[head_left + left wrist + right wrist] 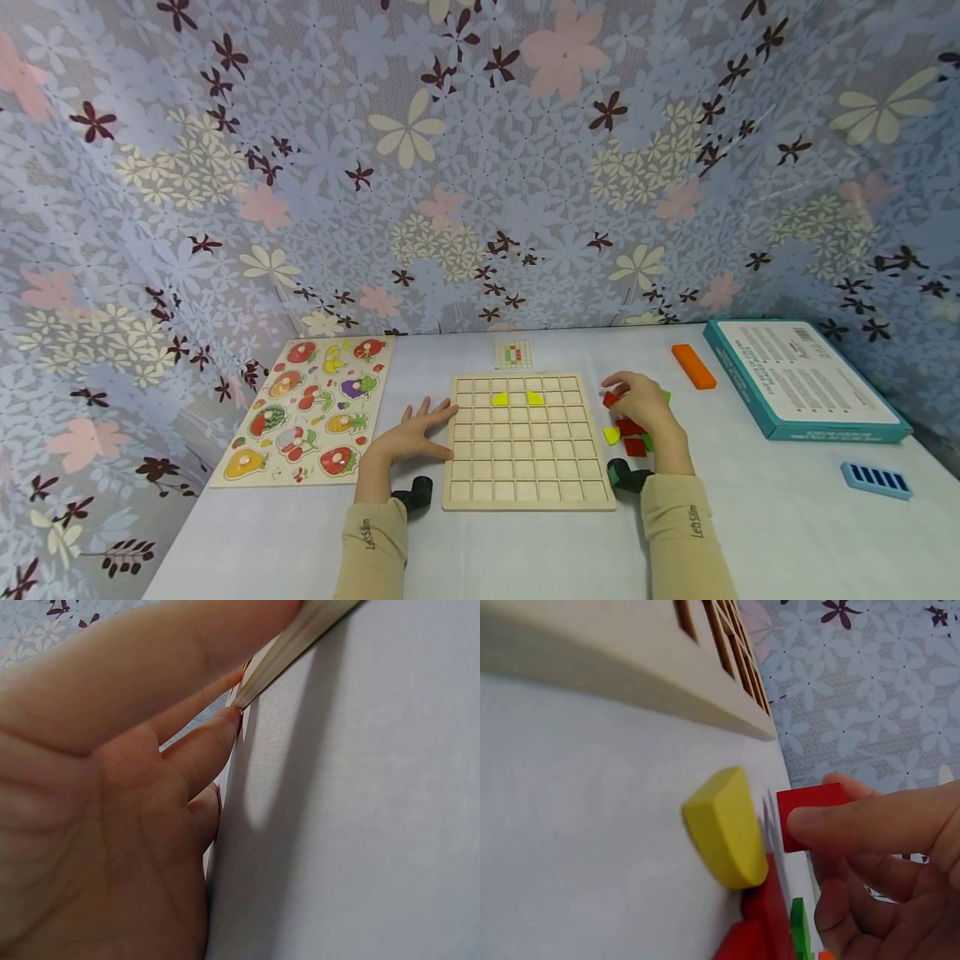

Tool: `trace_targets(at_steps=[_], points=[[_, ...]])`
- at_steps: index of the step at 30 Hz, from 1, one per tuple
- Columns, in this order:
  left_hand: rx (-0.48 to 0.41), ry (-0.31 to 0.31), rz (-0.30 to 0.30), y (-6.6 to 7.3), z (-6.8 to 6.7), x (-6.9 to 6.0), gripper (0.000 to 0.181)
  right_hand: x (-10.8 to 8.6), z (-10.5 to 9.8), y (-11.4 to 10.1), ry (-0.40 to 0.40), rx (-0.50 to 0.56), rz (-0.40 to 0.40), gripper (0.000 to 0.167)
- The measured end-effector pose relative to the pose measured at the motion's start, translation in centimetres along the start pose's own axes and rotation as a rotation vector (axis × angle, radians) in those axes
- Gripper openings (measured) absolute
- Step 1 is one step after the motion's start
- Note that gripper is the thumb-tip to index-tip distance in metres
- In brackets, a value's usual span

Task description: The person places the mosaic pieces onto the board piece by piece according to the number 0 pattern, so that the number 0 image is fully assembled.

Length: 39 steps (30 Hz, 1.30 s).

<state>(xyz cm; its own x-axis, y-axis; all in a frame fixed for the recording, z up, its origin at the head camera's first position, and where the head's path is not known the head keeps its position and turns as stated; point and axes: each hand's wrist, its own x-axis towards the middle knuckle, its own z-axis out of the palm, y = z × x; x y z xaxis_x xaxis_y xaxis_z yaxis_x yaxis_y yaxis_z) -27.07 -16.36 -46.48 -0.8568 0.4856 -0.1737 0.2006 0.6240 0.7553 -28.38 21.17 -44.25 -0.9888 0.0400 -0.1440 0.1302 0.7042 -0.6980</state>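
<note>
A square wooden grid board lies on the table, with two yellow pieces set in its second row from the top. My left hand rests at the board's left edge, fingers spread; in the left wrist view its fingertips touch the board's side. To the right of the board, my right hand pinches a red square block between thumb and finger. Under and beside that hand lie a loose yellow piece, several red blocks and green pieces, partly hidden by the hand.
Behind the board lies a small pattern card. A fruit picture puzzle is at left. On the right are an orange bar, a teal-edged box and a blue slotted piece. A patterned curtain hangs behind the table.
</note>
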Motion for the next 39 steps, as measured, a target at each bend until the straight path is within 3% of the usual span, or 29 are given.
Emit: trace_targets(at_steps=[13, 34, 39], points=[[0.003, 0.005, 0.002, -0.1, 0.1, 0.0, 0.083, -0.2, 0.3, -1.7, 0.159, 0.087, -0.022, 0.035], [-0.006, 0.012, -0.016, 0.1, 0.1, -0.1, 0.082, -0.1, 1.4, -3.2, 0.120, 0.078, -0.110, 0.022], [-0.041, -0.004, 0.050, -0.3, 0.1, -0.3, 0.084, -0.1, 1.5, -3.2, 0.131, 0.076, -0.125, 0.019]])
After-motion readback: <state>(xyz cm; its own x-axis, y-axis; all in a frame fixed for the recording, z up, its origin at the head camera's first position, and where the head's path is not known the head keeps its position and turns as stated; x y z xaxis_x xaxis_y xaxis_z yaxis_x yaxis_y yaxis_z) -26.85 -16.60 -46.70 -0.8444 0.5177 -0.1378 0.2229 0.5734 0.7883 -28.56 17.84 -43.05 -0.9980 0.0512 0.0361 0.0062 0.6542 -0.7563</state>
